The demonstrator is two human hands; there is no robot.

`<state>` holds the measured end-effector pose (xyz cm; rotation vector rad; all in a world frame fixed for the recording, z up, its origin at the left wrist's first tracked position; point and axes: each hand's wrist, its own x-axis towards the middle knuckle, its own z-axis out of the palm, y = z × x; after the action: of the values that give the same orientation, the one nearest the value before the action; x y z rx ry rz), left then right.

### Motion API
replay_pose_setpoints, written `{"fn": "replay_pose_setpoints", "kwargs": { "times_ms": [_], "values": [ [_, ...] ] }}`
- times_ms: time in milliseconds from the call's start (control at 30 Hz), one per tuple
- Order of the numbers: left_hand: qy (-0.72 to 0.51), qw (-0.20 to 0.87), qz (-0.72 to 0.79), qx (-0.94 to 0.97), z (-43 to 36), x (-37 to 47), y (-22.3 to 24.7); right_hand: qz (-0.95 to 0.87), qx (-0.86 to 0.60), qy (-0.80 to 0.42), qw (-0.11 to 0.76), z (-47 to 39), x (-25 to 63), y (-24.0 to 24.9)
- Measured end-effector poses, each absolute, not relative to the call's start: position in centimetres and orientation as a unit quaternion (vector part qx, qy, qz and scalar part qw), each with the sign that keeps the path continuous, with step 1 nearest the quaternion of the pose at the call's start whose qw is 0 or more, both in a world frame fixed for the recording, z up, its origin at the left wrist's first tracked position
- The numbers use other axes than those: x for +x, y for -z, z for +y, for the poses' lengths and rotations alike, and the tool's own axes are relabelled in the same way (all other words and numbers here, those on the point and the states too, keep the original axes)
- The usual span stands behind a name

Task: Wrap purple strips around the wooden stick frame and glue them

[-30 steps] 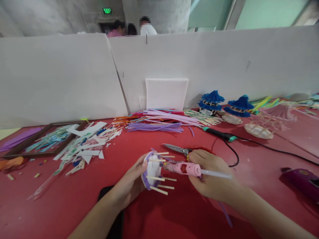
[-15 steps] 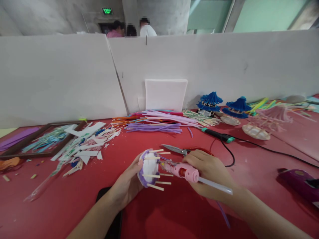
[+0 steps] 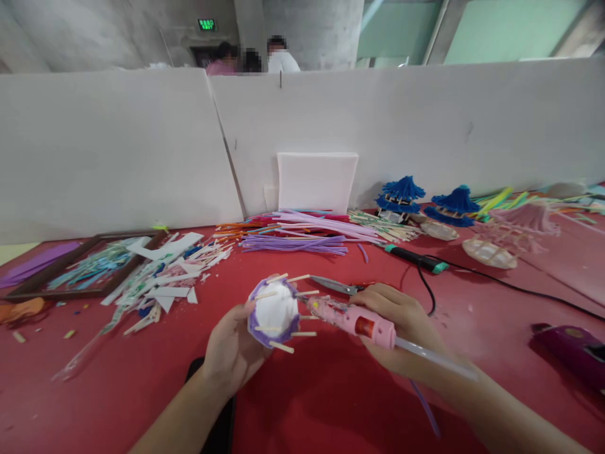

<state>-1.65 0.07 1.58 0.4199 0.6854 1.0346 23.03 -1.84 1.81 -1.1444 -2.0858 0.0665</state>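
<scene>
My left hand [image 3: 236,343] grips a round white piece [image 3: 275,310] by its left edge. Purple pipe cleaner lines the rim of this piece, and several short wooden sticks jut from it. My right hand [image 3: 401,321] is wrapped round a pink glue gun [image 3: 352,320], with a clear glue stick [image 3: 435,358] coming out of its back end. The gun's nozzle is at the right edge of the round piece; whether they touch I cannot tell. A thin purple strip [image 3: 425,407] shows below my right wrist.
Scissors [image 3: 331,285] and a black-green tool [image 3: 416,258] with a cable lie beyond my hands. Purple pipe cleaners [image 3: 293,244], paper scraps [image 3: 172,293] and a frame [image 3: 61,293] are farther back. Blue-roofed models [image 3: 401,195] stand back right. A phone [image 3: 222,422] lies under my left forearm.
The round piece has moved slightly left and turned, so its white inside faces the camera more. The glue gun's rear end has swung a little right and its body shows more fully.
</scene>
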Motion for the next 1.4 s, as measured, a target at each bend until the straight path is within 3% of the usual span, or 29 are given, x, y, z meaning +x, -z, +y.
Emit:
{"fn": "replay_pose_setpoints", "kwargs": {
  "times_ms": [133, 333, 700, 1400],
  "values": [
    [-0.513, 0.789, 0.303, 0.151, 0.1, -1.92, -1.97, -0.801, -0.441, -0.038, 0.403, -1.83, 22.94, -1.87],
    [-0.467, 0.84, 0.207, 0.184, 0.13, -2.47, -2.03, -0.804, -0.421, -0.042, 0.418, -1.83, 22.78, -2.13],
    [-0.424, 0.873, 0.098, 0.221, -0.06, -1.94, -1.96, -0.82, -0.43, -0.046, 0.375, -1.79, 22.9, -1.66],
    [-0.448, 0.854, 0.169, 0.206, -0.05, -2.22, -1.35, -0.83, -0.435, 0.011, 0.35, -1.84, 22.97, -1.49]
  ]
}}
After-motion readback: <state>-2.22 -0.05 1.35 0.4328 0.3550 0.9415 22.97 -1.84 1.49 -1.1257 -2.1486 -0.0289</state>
